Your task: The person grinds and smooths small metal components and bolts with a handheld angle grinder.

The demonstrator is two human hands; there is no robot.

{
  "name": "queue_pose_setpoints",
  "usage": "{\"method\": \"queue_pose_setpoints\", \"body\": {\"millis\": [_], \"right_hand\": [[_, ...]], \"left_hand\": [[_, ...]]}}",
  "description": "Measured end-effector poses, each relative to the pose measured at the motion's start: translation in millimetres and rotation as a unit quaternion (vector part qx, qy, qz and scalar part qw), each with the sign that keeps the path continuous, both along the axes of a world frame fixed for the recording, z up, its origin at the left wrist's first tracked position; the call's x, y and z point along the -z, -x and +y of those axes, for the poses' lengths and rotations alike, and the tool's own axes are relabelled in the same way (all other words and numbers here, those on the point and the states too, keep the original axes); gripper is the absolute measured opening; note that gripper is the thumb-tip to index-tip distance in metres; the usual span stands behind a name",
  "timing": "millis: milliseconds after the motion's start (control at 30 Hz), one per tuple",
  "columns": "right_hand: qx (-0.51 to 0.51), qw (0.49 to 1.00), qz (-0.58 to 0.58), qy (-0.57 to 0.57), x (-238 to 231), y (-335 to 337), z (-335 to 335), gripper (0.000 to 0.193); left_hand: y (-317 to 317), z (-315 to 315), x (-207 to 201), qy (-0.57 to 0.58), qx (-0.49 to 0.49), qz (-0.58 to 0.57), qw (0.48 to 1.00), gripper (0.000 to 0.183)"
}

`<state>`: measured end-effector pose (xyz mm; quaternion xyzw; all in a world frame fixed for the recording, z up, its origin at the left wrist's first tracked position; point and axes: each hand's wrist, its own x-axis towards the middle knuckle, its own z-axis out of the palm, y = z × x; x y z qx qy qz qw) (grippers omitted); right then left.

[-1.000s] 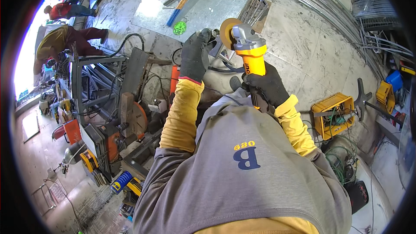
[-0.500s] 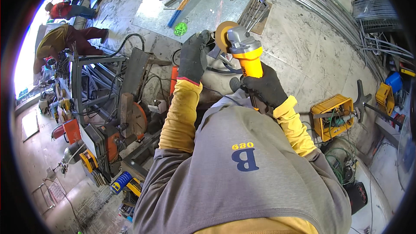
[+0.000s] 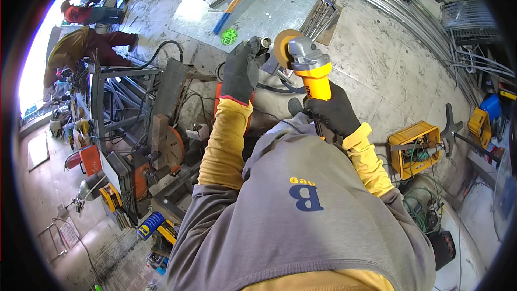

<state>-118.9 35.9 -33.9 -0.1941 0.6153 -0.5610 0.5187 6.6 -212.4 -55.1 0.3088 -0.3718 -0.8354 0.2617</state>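
Note:
My right hand (image 3: 336, 110), in a dark work glove, is wrapped round the yellow body of an angle grinder (image 3: 315, 80). The grinder's tan disc (image 3: 281, 51) points up and left. Across from it, my gloved left hand (image 3: 240, 70) is closed round a short metal tube; its round open end (image 3: 266, 42) shows by the fingertips, and the rest is hidden in the glove. A small gap separates the disc from that tube end.
Ahead, a metal sheet (image 3: 296, 11) bears a blue-and-wood-handled hammer (image 3: 234, 6) and tube pieces. On the left are a steel frame (image 3: 97, 102) and a cut-off saw with an orange disc guard (image 3: 171, 148). A yellow crate (image 3: 414, 129) stands right. Two people are at far left.
The grinder has shifted slightly right and down, its disc away from the tube end. Faint sparks seen earlier above the disc are gone. My left hand keeps its grip.

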Motion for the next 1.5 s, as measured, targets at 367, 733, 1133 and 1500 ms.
{"method": "queue_pose_setpoints", "body": {"millis": [367,733,1133,1500], "right_hand": [[0.002,0.999,-0.028,0.024,-18,0,-4,0.044],[0.014,1.000,-0.018,0.014,-5,-1,2,0.041],[-0.004,1.000,0.018,-0.018,-29,-2,-6,0.044],[-0.010,1.000,0.007,-0.013,-6,-3,1,0.044]], "left_hand": [[6,17,-9,0.028,0.024,0.014,0.999,0.029],[-10,2,-9,-0.016,0.002,0.009,1.000,0.023],[-7,10,-8,0.077,0.035,-0.032,0.996,0.029],[-16,-3,3,-0.016,0.018,0.058,0.998,0.026]]}}
